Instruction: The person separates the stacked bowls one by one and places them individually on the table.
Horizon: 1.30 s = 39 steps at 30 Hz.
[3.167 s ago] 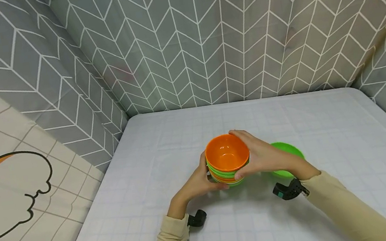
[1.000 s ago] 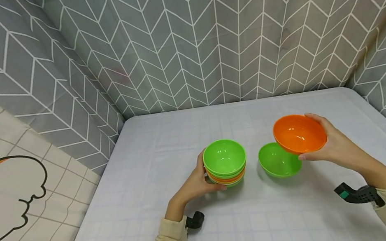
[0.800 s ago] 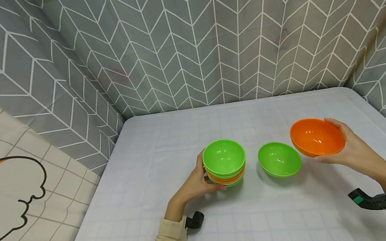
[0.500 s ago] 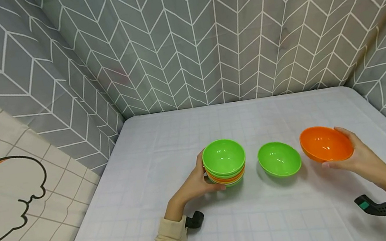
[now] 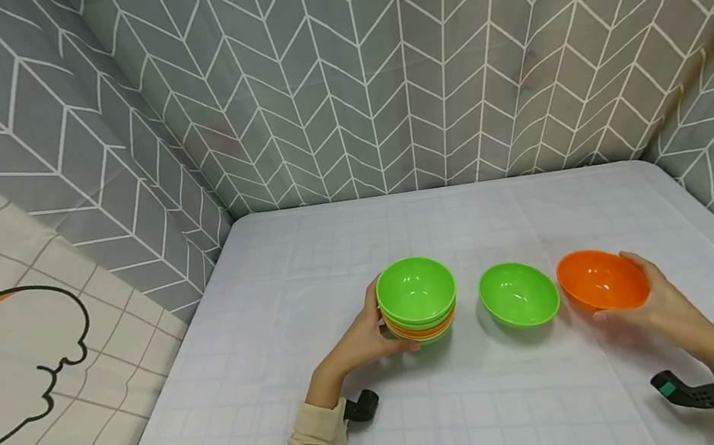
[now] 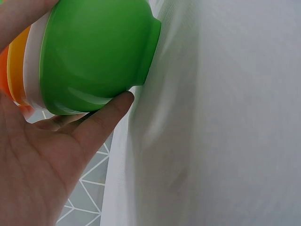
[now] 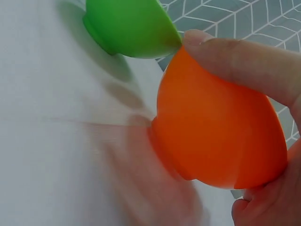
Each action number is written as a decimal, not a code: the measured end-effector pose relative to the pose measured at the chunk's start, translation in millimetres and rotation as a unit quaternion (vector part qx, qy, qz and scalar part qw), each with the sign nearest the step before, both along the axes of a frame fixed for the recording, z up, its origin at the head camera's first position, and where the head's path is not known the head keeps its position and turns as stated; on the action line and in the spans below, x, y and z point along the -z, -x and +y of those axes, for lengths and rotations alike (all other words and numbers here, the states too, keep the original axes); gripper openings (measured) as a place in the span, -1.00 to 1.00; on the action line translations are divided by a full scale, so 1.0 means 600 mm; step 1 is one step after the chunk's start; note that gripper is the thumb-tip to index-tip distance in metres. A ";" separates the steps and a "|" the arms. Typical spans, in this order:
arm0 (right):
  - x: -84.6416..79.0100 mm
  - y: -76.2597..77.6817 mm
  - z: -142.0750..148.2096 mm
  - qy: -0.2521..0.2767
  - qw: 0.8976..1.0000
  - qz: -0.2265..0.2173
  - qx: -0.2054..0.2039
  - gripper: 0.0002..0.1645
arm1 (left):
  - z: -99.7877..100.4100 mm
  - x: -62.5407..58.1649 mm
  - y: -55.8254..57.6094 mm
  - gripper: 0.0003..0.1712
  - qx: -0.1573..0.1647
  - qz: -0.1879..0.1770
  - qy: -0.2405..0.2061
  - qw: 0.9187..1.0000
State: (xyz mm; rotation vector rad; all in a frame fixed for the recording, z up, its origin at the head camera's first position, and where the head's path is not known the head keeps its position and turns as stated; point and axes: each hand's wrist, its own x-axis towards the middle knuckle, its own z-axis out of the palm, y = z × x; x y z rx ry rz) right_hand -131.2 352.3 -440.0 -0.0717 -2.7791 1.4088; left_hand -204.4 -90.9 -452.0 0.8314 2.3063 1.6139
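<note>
The left hand (image 5: 366, 340) curls its grip round the bowl stack (image 5: 416, 294). The right hand (image 5: 665, 301) grips the orange bowl (image 5: 603, 281) just beside a green bowl (image 5: 519, 294) on the desk (image 5: 469, 413).

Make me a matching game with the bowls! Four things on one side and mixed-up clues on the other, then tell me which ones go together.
Things:
1. stack of bowls
2. single green bowl
3. single orange bowl
4. patterned backdrop

Clues:
A. gripped by the right hand
B. grey with white lines
C. gripped by the left hand
D. sits between the stack and the single orange bowl

Right pairs: 1-C, 2-D, 3-A, 4-B
</note>
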 end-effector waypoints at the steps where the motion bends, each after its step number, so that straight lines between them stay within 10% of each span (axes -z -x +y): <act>1: 0.002 0.001 -0.001 -0.004 1.000 -0.001 0.003 0.36 | 0.000 0.000 0.000 0.44 0.001 0.000 0.000 1.000; 16: 0.019 0.000 -0.012 -0.038 0.999 0.003 0.027 0.58 | 0.001 0.003 0.002 0.45 -0.001 0.000 0.004 1.000; 23: 0.014 -0.013 -0.003 -0.028 0.999 0.008 -0.024 0.57 | 0.002 0.003 0.002 0.45 -0.002 -0.003 0.006 1.000; 39: -0.103 0.024 -0.100 -0.001 0.986 0.128 -0.111 0.28 | 0.000 0.000 0.000 0.44 -0.001 0.001 0.007 1.000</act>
